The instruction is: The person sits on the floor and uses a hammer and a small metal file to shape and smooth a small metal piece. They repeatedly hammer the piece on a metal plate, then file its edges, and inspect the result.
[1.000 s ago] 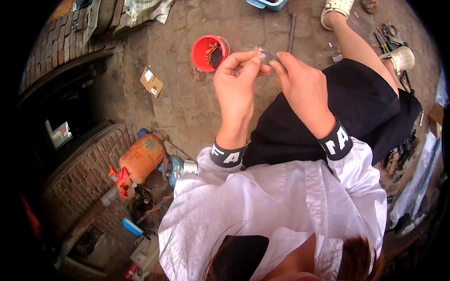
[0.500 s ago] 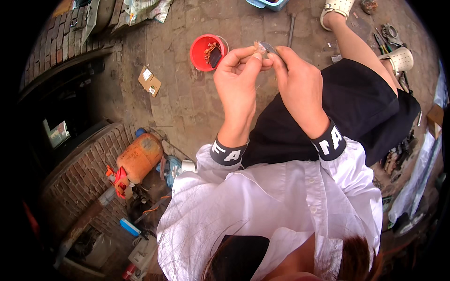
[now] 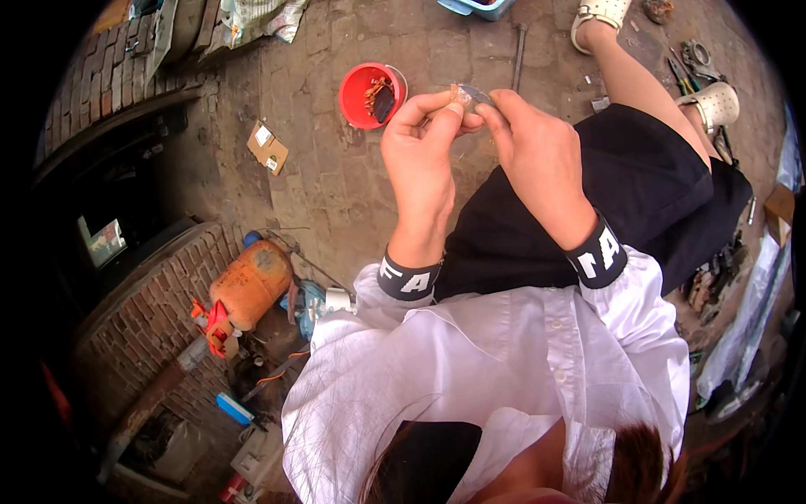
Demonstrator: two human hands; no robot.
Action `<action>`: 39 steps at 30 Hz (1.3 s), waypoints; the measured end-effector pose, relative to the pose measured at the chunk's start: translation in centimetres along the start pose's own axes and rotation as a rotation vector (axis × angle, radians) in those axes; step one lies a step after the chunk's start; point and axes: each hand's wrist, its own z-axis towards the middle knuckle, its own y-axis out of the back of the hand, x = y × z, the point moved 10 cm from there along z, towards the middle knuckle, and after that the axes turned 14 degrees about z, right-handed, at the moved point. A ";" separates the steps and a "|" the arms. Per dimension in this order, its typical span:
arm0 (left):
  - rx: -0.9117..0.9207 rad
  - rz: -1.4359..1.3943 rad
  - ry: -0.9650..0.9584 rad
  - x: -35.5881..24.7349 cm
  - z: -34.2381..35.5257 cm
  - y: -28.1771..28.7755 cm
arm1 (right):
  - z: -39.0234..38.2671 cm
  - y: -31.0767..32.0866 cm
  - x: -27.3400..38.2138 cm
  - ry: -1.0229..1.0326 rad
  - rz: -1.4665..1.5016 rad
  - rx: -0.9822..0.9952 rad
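Note:
My left hand and my right hand are raised together in front of me, fingertips meeting. Between the fingertips of both hands sits a small clear object with a brownish bit at its left end; its exact kind is too small to tell. Both wrists wear black cuffs with white letters under white sleeves. Just left of the hands, on the paved ground, stands a red tub holding small dark and orange parts.
An orange gas cylinder lies by a curved brick wall at left. A small cardboard box lies on the paving. Hand tools lie near my sandalled feet at upper right. A metal rod lies beyond the hands.
Both hands stayed together on the small object, shifting slightly; fingertips have re-pinched it. Nothing else moved.

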 end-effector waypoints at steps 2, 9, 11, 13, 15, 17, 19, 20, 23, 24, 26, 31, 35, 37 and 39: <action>0.017 -0.009 0.034 0.3 0.1 -0.1 | 0.1 0.0 -0.1 0.003 -0.008 0.009; 0.014 -0.060 0.005 -0.2 0.3 -0.7 | -0.1 0.3 -0.5 -0.084 0.141 -0.083; 0.012 -0.038 -0.018 -0.4 0.4 -0.6 | 0.0 0.3 -0.4 -0.079 0.125 -0.082; 0.011 -0.025 -0.028 -0.7 0.4 -0.7 | 0.1 0.3 -0.3 -0.090 0.128 -0.080; 0.002 -0.014 -0.040 -1.0 0.4 -0.6 | 0.2 0.2 -0.2 -0.093 0.133 -0.086; -0.011 -0.005 -0.053 -1.2 0.4 -0.6 | 0.3 0.2 -0.1 -0.090 0.136 -0.103; -0.027 0.002 -0.063 -1.4 0.4 -0.4 | 0.4 0.1 0.2 -0.092 0.121 -0.105; -0.034 0.005 -0.067 -1.5 0.3 -0.3 | 0.4 0.0 0.3 -0.094 0.112 -0.107; -0.036 0.006 -0.057 -1.2 0.1 0.1 | 0.4 -0.1 0.6 -0.035 0.053 -0.050; -0.036 0.007 -0.046 -1.1 0.0 0.3 | 0.3 -0.3 0.6 -0.021 0.035 -0.034; -0.036 0.006 -0.026 -0.8 -0.1 0.8 | 0.0 -0.6 0.6 0.007 -0.004 -0.002; 0.000 -0.020 -0.038 -1.2 -0.1 0.2 | -0.1 -0.1 0.6 -0.017 0.120 -0.074; -0.029 -0.030 -0.057 -1.2 0.0 -0.1 | -0.1 0.0 0.2 -0.079 0.154 -0.110; -0.038 -0.020 -0.077 -1.4 -0.1 -0.1 | 0.0 0.0 0.4 -0.060 0.085 -0.091; -0.055 0.004 -0.080 -1.4 -0.2 -0.1 | 0.0 0.1 0.6 -0.035 0.034 -0.078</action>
